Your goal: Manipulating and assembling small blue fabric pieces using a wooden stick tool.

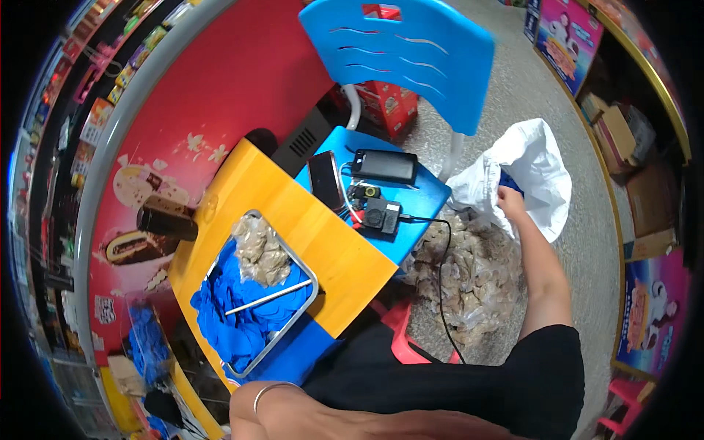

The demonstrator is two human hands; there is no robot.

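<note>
My right hand (511, 202) is at the mouth of a white woven sack (544, 161) on the right, fingers closed around a dark blue soft bundle (510, 182) just inside the rim. My left forearm crosses the bottom edge with a bangle (265, 393) at the wrist. Only a little of my left hand (244, 408) shows beyond it, and its fingers are hidden. Nearest to it is a metal-rimmed tray (314, 282) heaped with blue thin, floppy pieces (238, 323). On that heap lie a clear plastic bag of tan pieces (262, 253) and a pale stick (268, 298).
The tray rests on a yellow table (345, 268). Beyond it, a blue chair (407, 51) carries a phone (325, 180), a black power bank (385, 167) and a small cabled device (381, 215). Clear bags of tan pieces (469, 286) cover the floor between table and sack.
</note>
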